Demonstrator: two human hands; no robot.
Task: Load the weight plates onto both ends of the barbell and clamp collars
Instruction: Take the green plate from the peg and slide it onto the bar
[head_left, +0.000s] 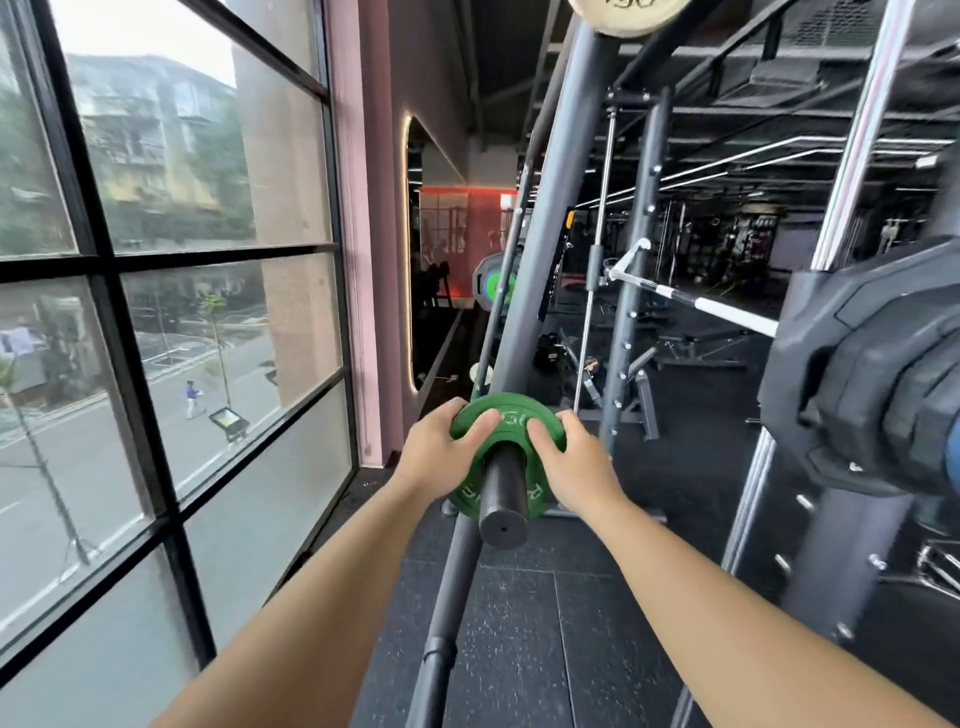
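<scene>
Head view: left hand (439, 454) and right hand (574, 460) are gripping opposite rims of the green plate (506, 415), threaded on the bar end (504, 501) pointing toward the person.

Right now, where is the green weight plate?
In the head view, low centre: the green weight plate sits on the barbell sleeve, gripped between the left hand and right hand.

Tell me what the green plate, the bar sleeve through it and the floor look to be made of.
Green plate: likely a rubber or urethane coating, matte green with moulded lettering, no glint.
Bar sleeve: metal, dark satin finish, soft sheen along its smooth cylinder.
Floor: probably rubber tiles, matte black with pale flecks and seams.
</scene>
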